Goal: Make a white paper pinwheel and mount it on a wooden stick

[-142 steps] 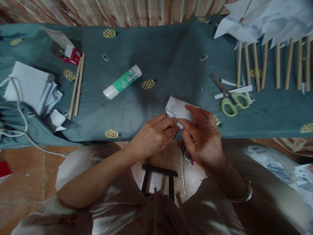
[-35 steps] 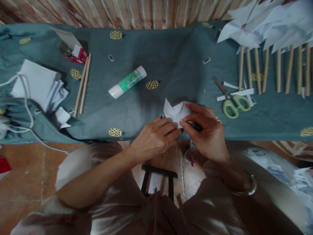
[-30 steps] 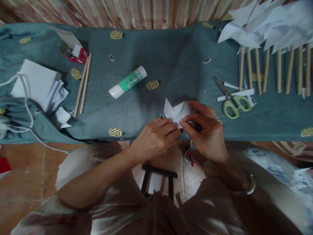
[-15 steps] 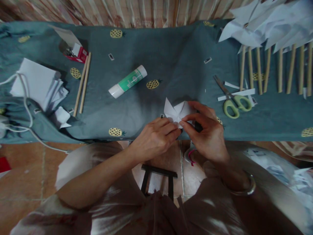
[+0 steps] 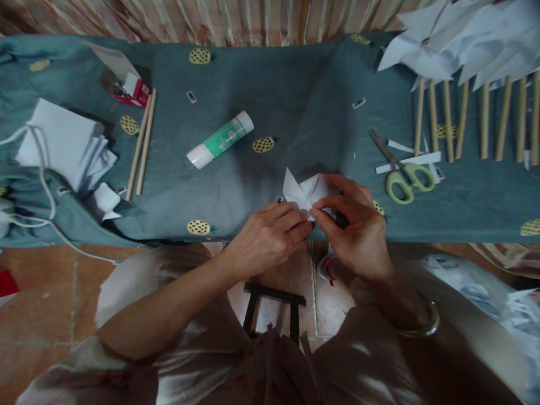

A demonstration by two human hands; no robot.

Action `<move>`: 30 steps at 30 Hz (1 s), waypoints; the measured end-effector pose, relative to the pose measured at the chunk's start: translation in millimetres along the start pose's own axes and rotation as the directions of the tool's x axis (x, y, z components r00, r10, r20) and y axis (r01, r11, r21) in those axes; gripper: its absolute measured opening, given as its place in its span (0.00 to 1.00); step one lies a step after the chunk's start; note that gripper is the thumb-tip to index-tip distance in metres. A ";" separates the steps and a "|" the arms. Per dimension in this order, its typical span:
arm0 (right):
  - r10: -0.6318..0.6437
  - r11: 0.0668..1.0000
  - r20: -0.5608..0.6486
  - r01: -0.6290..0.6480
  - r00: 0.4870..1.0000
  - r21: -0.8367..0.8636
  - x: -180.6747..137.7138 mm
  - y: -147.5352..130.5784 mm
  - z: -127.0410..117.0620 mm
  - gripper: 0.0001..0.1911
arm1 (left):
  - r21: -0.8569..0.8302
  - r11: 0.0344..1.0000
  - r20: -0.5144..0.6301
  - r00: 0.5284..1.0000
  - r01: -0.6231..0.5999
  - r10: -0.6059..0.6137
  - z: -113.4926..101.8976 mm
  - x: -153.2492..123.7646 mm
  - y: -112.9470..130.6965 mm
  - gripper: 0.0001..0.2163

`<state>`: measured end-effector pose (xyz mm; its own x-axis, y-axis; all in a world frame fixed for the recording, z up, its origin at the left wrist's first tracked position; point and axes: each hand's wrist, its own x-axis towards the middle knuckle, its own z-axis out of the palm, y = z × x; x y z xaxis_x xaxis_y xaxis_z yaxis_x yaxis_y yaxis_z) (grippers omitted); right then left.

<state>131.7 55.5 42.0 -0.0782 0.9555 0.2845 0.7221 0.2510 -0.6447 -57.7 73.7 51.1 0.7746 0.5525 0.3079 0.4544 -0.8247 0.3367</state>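
Observation:
A white paper pinwheel [image 5: 298,194] with folded, pointed blades lies at the near edge of the cloth-covered table, between my two hands. My left hand [image 5: 272,233] has its fingers closed on the pinwheel's lower left side. From the right, my right hand [image 5: 354,222] pinches near its centre with thumb and forefinger, while the other fingers rest along the right blade. Part of the paper is hidden under the fingers. Beyond my left hand lies a glue stick [image 5: 220,140] with a green label and its cap on.
Green-handled scissors [image 5: 403,169] lie among paper strips at right, below finished pinwheels [image 5: 426,48] on sticks. At left are two wooden sticks [image 5: 143,143], a red box [image 5: 133,93] of small metal pieces, stacked paper [image 5: 59,140] and a white cable [image 5: 44,163].
Both hands stay at the pinwheel in nearly the same pose. Only a very slight shift of the view shows.

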 end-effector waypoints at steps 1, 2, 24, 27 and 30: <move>-0.012 1.000 -0.001 0.012 1.000 -0.002 -0.5 -0.1 -0.1 0.04 | 0.001 1.000 0.001 1.000 0.000 0.000 0.0 0.0 -0.1 0.10; -0.026 1.000 -0.001 0.026 1.000 -0.006 -1.1 -0.4 -0.2 0.04 | 0.003 1.000 0.003 1.000 0.001 -0.001 0.1 0.0 -0.2 0.10; -0.287 0.946 -0.001 0.283 0.958 -0.155 -14.1 3.5 11.0 0.17 | 0.024 1.000 -0.020 1.000 -0.010 0.010 0.0 2.2 -0.9 0.10; -0.252 0.963 0.001 0.251 0.968 -0.104 -17.3 5.1 14.5 0.19 | 0.024 1.000 -0.021 1.000 -0.007 0.007 1.3 2.0 -1.0 0.09; -0.226 0.972 -0.004 0.225 0.974 -0.072 -19.2 6.8 17.6 0.20 | 0.037 0.999 -0.015 1.000 -0.004 0.004 2.2 1.6 -0.9 0.08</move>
<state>126.0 41.6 19.7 -0.2366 0.8735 0.4255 0.7336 0.4477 -0.5112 -55.9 75.1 49.4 0.7699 0.5508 0.3223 0.4676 -0.8306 0.3025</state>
